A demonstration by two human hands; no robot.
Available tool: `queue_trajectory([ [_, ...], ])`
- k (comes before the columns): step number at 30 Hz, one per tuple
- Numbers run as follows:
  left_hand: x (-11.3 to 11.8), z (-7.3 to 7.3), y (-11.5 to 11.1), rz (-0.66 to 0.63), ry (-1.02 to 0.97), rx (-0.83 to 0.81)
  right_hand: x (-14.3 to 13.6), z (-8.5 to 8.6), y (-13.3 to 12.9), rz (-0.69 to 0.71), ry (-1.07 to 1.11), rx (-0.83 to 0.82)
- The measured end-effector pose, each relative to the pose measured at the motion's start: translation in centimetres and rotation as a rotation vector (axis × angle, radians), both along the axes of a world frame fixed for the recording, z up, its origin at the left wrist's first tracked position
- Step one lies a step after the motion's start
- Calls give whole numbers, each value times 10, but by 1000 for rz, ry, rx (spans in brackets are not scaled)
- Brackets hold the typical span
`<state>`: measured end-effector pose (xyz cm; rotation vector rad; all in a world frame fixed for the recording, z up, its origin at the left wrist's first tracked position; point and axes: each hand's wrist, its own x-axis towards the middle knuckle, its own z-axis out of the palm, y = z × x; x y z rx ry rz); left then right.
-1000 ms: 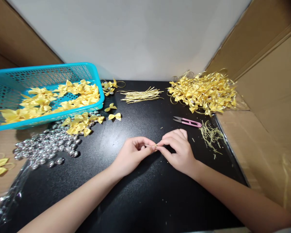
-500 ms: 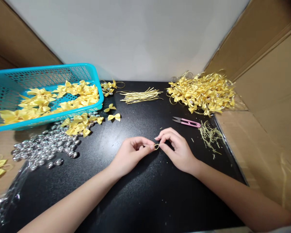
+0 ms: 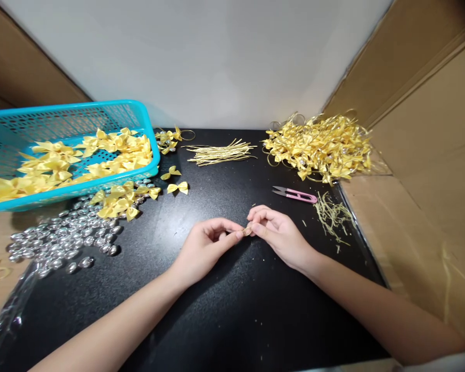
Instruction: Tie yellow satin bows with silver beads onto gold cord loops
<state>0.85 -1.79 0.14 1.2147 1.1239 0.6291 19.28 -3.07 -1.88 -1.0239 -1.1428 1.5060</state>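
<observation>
Between the fingertips of both hands is a small loop of gold cord (image 3: 247, 231), above the middle of the black table (image 3: 217, 320). My left hand (image 3: 207, 248) pinches the loop's left side between thumb and forefinger. From the right, my right hand (image 3: 277, 235) pinches the other side, its fingers curled together. Beyond the hands lies a bundle of straight gold cords (image 3: 220, 153). Pink-handled snips (image 3: 294, 194) rest to the right, beside a heap of cord scraps (image 3: 333, 217).
A turquoise basket (image 3: 153, 139) of yellow bows stands at the left. Silver beads (image 3: 73, 232) and loose yellow bows (image 3: 118, 201) lie before it. Finished-looking bows with gold loops (image 3: 321, 147) are piled at the back right. Cardboard (image 3: 430, 129) walls the right side.
My right hand's fingers have closed in around the loop, and its thumb now lies nearer the fingertips. The whole view has shifted slightly, moving the table's objects a little left.
</observation>
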Motion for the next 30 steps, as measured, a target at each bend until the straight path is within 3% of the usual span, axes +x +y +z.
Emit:
queue_trajectory([
  [7,0,0,-1,-23,37,2,0,9,0,44,293,-251],
  [12,0,3,0,-60,37,-4,0,11,0,67,358,-333],
  [15,0,4,0,-99,60,-2,0,10,-1,106,325,-302],
  [22,-2,8,3,-147,40,-48,13,11,5,127,-55,29],
  [30,-3,11,6,-91,3,-109,17,12,1,72,-59,1],
])
